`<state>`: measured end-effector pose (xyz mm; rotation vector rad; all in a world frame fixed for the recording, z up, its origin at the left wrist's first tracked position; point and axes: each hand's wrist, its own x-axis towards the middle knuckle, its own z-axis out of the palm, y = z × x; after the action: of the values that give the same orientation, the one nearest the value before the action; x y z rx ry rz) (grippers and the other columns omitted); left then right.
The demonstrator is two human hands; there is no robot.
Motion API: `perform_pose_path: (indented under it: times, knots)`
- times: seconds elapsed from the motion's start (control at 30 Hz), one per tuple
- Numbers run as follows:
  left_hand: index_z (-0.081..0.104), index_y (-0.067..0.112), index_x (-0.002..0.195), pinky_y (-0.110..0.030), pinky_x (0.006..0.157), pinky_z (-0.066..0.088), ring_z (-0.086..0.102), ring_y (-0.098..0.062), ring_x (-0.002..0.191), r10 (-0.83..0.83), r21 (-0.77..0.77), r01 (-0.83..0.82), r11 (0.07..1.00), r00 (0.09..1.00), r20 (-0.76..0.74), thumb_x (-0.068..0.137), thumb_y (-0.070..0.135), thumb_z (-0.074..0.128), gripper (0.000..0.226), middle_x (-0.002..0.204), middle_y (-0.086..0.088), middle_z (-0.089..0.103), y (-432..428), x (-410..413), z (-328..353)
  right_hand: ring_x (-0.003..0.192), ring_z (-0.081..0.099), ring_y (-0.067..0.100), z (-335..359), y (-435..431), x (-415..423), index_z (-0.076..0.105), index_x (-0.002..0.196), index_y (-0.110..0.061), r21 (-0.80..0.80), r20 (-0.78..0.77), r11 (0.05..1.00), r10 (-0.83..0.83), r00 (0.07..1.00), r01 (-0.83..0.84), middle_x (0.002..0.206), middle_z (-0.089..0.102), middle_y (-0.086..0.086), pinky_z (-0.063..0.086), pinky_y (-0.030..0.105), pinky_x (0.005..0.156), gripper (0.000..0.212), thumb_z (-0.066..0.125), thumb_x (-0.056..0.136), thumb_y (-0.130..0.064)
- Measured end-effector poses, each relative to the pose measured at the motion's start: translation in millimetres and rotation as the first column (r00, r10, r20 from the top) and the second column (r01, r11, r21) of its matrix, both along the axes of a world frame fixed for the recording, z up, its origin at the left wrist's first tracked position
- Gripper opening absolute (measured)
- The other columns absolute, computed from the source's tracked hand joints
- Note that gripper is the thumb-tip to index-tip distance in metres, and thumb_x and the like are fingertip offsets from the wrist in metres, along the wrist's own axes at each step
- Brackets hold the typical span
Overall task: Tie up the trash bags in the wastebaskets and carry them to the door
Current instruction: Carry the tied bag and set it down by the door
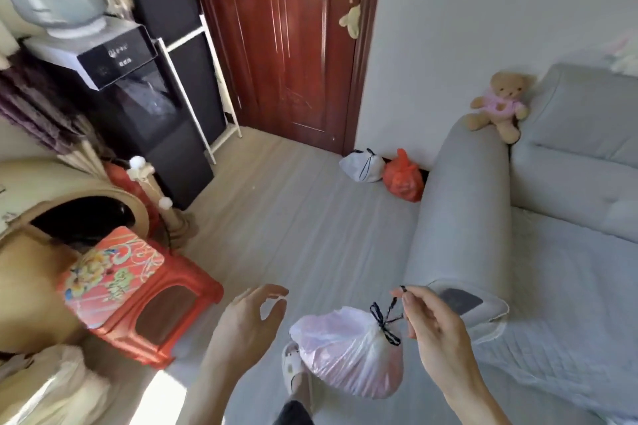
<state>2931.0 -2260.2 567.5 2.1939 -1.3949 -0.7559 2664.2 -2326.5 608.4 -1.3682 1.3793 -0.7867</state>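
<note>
My right hand [431, 324] pinches the black drawstring [389, 316] of the trash bag [348, 359] between thumb and forefinger, the cord's loop poking out above my fingertips. The bag hangs below that pinch, its gathered neck up and tipped toward my right hand and its rounded belly down and to the left, so its long axis runs on a slant from the knot to the bulge. My left hand [248, 317] hovers just left of it, fingers loosely apart and holding nothing.

The bag covers part of my slippered foot [293, 366], and I cannot tell whether its bottom touches the floor. What fills it is hard to make out through the plastic.

It is thin, translucent white plastic with a pinkish tint, crinkled and full, and the drawstring is tied in a small bow at the neck.

Well ahead, a tied white bag [362, 166] and a red bag [404, 179] sit touching on the floor, between the dark red door [286, 45] and the end of the grey sofa [466, 217].
</note>
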Motion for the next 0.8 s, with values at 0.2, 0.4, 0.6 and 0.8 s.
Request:
perform_pose_path:
  times: [0.2,0.4,0.6,0.8]
  knots:
    - [0.062,0.043,0.109,-0.020,0.084,0.044,0.061,-0.004,0.105,-0.141,0.041,0.141,0.989,0.990,0.016,0.095,0.037,0.055,0.018,0.115,0.022,0.064,-166.9,53.2,6.8,0.064,0.058,-0.003,-1.2,-121.4,40.6,0.072,0.093,-0.022,0.032,-0.018,0.990,-0.139,0.990,0.139,0.065,0.063,-0.023,0.046,0.026,0.074,0.018,0.055,0.098,-0.019]
    - [0.061,0.043,0.113,-0.018,0.091,0.046,0.059,-0.003,0.108,-0.235,0.077,0.235,0.969,0.972,-0.009,0.096,0.041,0.052,0.019,0.120,0.019,0.062,-311.2,65.1,5.3,0.059,0.056,-0.002,-4.3,-234.2,59.0,0.071,0.092,-0.020,0.059,0.007,0.974,-0.217,0.976,0.217,0.062,0.062,-0.019,0.043,0.012,0.065,0.018,0.055,0.098,-0.016]
    - [0.062,0.044,0.111,-0.021,0.089,0.044,0.058,-0.003,0.111,-0.231,0.078,0.230,0.970,0.973,-0.006,0.095,0.041,0.053,0.019,0.115,0.021,0.062,-451.0,56.1,-11.0,0.070,0.062,0.018,-34.0,-368.4,65.2,0.070,0.087,-0.032,0.085,-0.004,0.979,-0.187,0.982,0.187,0.076,0.069,0.001,0.050,0.031,0.070,0.020,0.057,0.097,-0.020]
    - [0.061,0.046,0.112,-0.023,0.092,0.048,0.059,-0.004,0.108,-0.218,0.106,0.216,0.971,0.976,0.011,0.095,0.044,0.051,0.019,0.116,0.023,0.061,-565.2,39.7,-12.4,0.074,0.064,0.012,-56.0,-485.6,70.6,0.066,0.086,-0.046,0.150,-0.063,0.986,-0.060,0.996,0.069,0.080,0.072,-0.009,0.047,0.021,0.070,0.030,0.058,0.096,-0.019]
